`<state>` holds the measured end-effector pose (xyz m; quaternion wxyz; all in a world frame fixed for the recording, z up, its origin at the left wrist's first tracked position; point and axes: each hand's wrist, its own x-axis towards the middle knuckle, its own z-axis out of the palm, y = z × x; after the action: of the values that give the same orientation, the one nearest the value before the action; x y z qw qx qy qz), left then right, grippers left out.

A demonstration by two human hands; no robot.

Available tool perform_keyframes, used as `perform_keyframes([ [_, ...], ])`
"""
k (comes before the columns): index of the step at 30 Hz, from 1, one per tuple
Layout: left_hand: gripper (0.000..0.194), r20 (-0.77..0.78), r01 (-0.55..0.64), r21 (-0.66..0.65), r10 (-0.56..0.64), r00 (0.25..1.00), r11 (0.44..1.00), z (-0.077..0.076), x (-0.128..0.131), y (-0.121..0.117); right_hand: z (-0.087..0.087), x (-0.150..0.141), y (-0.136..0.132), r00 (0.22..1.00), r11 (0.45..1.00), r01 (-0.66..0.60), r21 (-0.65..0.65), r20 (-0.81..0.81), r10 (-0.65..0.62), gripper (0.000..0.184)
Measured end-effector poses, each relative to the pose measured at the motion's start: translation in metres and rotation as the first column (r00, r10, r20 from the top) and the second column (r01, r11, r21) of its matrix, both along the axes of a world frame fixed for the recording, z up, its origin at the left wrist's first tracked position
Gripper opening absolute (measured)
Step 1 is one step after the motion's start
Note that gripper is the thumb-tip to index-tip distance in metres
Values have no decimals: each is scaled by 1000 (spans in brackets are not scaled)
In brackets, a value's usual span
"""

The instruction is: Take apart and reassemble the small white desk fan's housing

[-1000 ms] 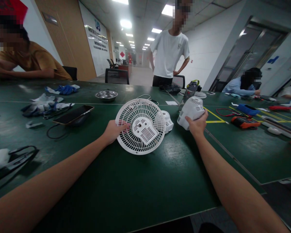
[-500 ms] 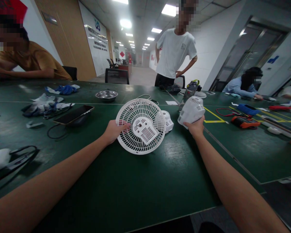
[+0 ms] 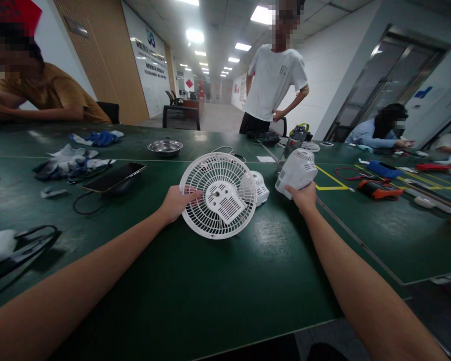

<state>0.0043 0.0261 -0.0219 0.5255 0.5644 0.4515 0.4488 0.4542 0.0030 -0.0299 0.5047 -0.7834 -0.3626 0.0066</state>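
A round white fan grille (image 3: 218, 195) stands tilted on its edge on the green table (image 3: 218, 281). My left hand (image 3: 176, 203) grips its left rim, fingers through the bars. A white fan motor housing (image 3: 296, 173) is held just above the table by my right hand (image 3: 304, 196), which is closed around its lower end. A smaller white fan part (image 3: 260, 188) lies on the table between the grille and the housing.
A phone (image 3: 115, 178), gloves (image 3: 69, 163), a steel bowl (image 3: 165, 147) and cables lie at left and behind. Tools (image 3: 378, 189) sit at right across yellow tape lines. One person stands behind the table; others sit at left and right.
My right hand has shifted the housing slightly left and turned it a little. The standing person has stepped to the right. The grille and my left hand stay put.
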Motion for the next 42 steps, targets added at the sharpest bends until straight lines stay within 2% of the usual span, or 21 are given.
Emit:
perform_keyframes([
  [7, 22, 6, -12, 6, 12, 1000, 1000, -2, 0, 1, -5, 7, 5, 1000, 998, -8, 58, 4, 8, 81],
  [13, 25, -10, 4, 8, -4, 1000, 1000, 3, 1, -4, -5, 7, 5, 1000, 999, -10, 34, -13, 10, 79],
  [16, 22, -4, 5, 8, -5, 1000, 1000, 5, 1, -5, 3, -1, -1, 1000, 998, -3, 66, -23, 4, 101],
  [18, 22, -5, 16, 0, -16, 1000, 1000, 4, 0, -4, 14, -10, -7, 998, 992, 63, 112, -10, -62, 113],
  [20, 23, -4, 33, -4, -33, 999, 999, 3, -1, -3, 27, -22, -16, 985, 971, 146, 192, 61, -160, 109],
  [22, 23, 3, 40, -3, -40, 999, 999, 3, -1, -3, 39, -36, -24, 956, 942, 110, 317, 227, -188, 91],
  [24, 22, 11, 34, -5, -34, 999, 999, 3, -1, -2, 45, -53, -30, 917, 929, -45, 366, 384, -107, 71],
  [26, 21, 12, 29, -6, -29, 1000, 1000, 3, -1, -2, 44, -72, -31, 885, 925, -224, 306, 461, 62, 54],
  [27, 20, 10, 28, -5, -28, 1000, 1000, 3, -1, -2, 41, -81, -30, 865, 915, -311, 255, 475, 162, 50],
  [30, 21, 8, 24, 1, -24, 1000, 1000, 1, -1, 0, 28, -105, -24, 800, 858, -501, 115, 438, 409, 65],
  [33, 24, 22, 14, 16, -14, 1000, 1000, -3, -1, 3, 16, -116, -18, 744, 801, -596, -58, 334, 578, 83],
  [35, 26, 26, 18, 20, -19, 999, 1000, -4, -1, 3, 12, -117, -16, 736, 783, -611, -118, 281, 616, 89],
  [38, 29, 16, 39, 23, -40, 999, 999, -1, -1, 1, 12, -112, -16, 739, 783, -610, -120, 269, 617, 92],
  [40, 29, 6, 45, 29, -45, 999, 999, 3, -1, -2, 16, -111, -17, 729, 785, -611, -101, 315, 608, 86],
  [42, 28, 1, 42, 32, -42, 999, 999, 5, -1, -4, 22, -114, -20, 729, 799, -600, -25, 393, 560, 71],
])
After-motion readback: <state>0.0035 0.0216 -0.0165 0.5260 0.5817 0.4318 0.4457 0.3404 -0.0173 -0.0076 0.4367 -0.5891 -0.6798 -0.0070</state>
